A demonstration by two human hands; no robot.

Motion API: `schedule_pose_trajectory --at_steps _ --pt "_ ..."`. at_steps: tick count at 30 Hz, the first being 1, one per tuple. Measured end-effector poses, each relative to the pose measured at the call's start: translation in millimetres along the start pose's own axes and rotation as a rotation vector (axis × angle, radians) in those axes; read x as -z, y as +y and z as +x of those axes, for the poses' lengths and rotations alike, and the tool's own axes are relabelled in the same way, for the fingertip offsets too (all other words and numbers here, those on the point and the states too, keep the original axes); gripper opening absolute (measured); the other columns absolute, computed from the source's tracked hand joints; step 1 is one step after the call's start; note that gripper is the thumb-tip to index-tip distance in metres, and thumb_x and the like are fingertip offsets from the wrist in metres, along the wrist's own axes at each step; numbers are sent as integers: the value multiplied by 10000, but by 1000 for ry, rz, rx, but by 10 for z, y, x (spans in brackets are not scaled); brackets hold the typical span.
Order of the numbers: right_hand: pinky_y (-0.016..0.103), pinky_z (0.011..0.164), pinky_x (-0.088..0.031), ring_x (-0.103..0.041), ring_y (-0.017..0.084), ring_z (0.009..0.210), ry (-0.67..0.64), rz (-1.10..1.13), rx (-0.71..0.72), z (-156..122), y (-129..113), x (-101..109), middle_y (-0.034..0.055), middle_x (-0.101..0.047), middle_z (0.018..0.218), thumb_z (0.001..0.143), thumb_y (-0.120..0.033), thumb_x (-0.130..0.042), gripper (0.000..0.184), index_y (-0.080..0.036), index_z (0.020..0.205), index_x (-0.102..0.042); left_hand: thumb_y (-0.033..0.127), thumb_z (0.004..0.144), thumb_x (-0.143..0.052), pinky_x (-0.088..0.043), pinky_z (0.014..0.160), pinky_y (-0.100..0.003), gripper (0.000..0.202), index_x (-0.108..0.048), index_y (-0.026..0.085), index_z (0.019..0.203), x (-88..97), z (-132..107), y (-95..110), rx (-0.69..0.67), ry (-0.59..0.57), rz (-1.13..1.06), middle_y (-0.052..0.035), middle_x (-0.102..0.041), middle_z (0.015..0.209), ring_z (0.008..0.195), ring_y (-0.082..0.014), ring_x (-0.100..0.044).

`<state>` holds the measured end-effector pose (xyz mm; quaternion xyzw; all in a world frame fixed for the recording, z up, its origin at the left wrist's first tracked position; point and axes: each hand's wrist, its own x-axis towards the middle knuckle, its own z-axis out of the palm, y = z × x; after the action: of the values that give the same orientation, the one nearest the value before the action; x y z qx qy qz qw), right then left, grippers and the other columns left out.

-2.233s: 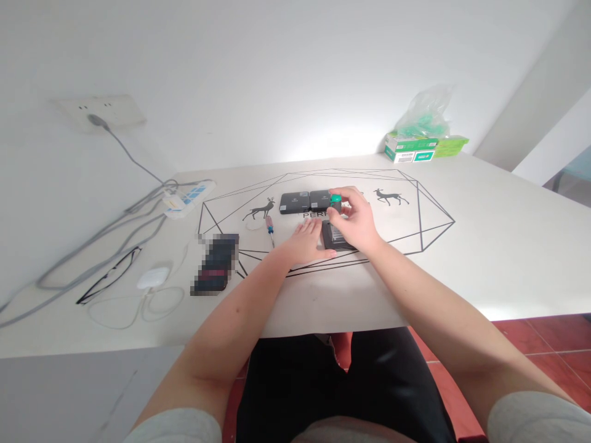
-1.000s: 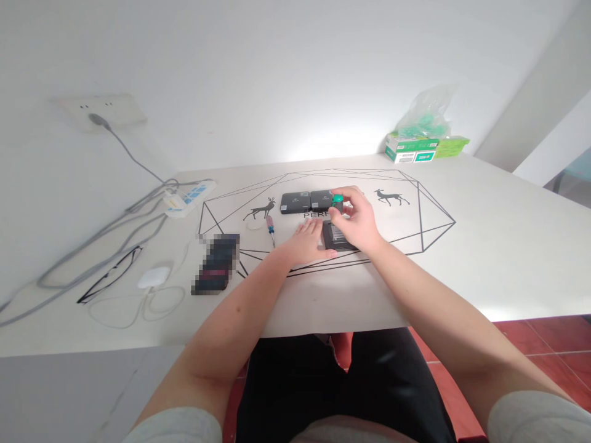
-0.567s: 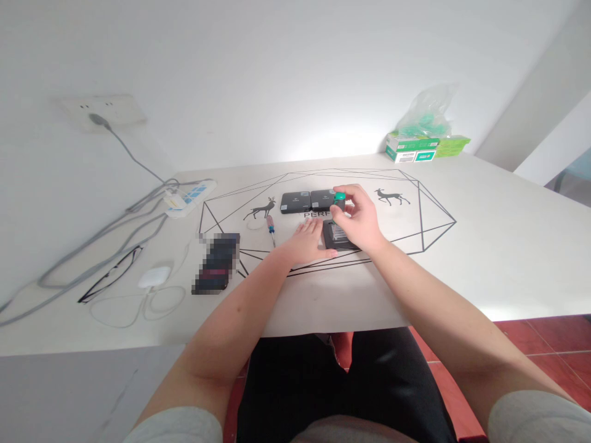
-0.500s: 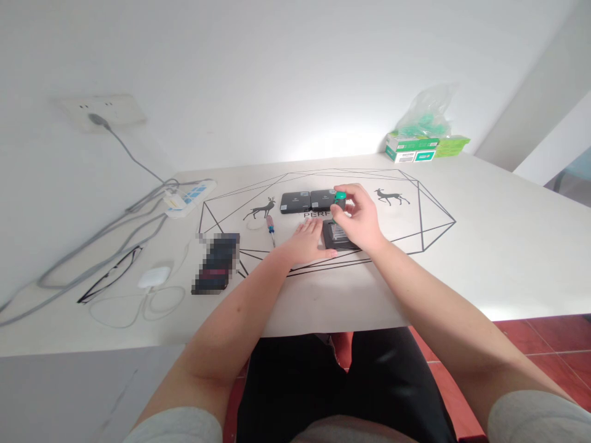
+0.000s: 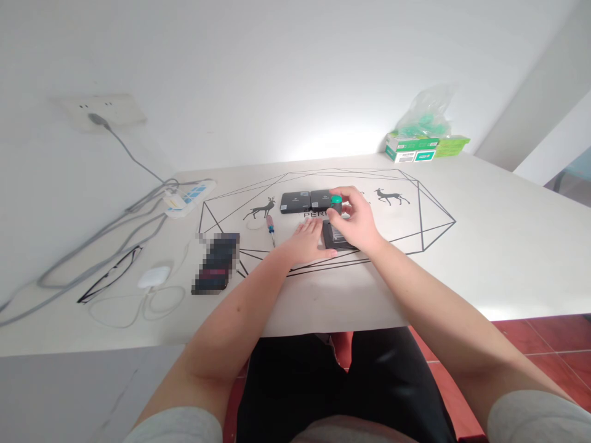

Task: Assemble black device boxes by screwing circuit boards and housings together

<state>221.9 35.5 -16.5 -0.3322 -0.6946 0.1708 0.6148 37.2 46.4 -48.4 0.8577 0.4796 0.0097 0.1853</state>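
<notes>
My right hand has its thumb and fingers closed around a small dark object with a green top, over the near right part of two black flat boxes. My left hand lies flat on the table with its fingers stretched out, its thumb by the lower left corner of an open black case with a pale label inside. That case is partly hidden under my right hand. Side by side behind it are the left black box and the right black box. A screwdriver rests left of my left hand.
A pixelated dark object lies to the left. Farther left are glasses, a white charging case with a cable, and a power strip. Green and white boxes with a plastic bag stand at the back right.
My right hand has shifted slightly to the left and down, carrying the green-topped object with it. My left hand and the things on the table stay where they were.
</notes>
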Motion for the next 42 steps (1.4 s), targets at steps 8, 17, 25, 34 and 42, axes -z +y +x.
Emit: schedule_pose_trajectory --at_steps 8,17,25,34,42 --pt "405 781 -538 -579 212 876 55 -18 -20 1 70 -30 30 -587 1014 875 -335 -770 308 -276 1111 -580 887 877 -485 -55 1359 -559 1301 67 95 1749 34 -21 34 7 0 -13 -177 91 1823 1683 -398 70" --pt "406 788 -549 -584 211 869 19 -23 8 1 12 -32 31 -597 1028 863 -360 -792 296 -275 1081 -612 870 877 -504 -70 1353 -590 1276 68 143 1756 24 -14 19 -5 6 -28 -166 76 1829 1680 -415 49" --pt "485 870 -619 -711 260 1009 -53 205 -101 -56 28 -69 80 -699 1189 1010 -357 -535 303 -296 1305 -556 869 865 -491 -61 1363 -526 1273 -49 48 1732 40 -19 44 21 1 5 -236 -40 1821 1688 -400 20" --pt "472 820 -612 -613 264 998 66 -102 19 -57 53 -101 80 -587 1128 860 -316 -750 435 -288 1269 -604 880 876 -489 -71 1358 -564 1266 25 124 1751 13 -22 4 -15 5 -20 -188 34 1828 1686 -399 45" --pt "534 933 -626 -694 292 1101 57 11 -49 -127 74 -143 120 -672 1299 905 -304 -631 470 -279 1363 -532 930 858 -465 -80 1357 -561 1281 -27 116 1745 8 -16 10 -22 21 -11 -204 -43 1828 1685 -421 12"
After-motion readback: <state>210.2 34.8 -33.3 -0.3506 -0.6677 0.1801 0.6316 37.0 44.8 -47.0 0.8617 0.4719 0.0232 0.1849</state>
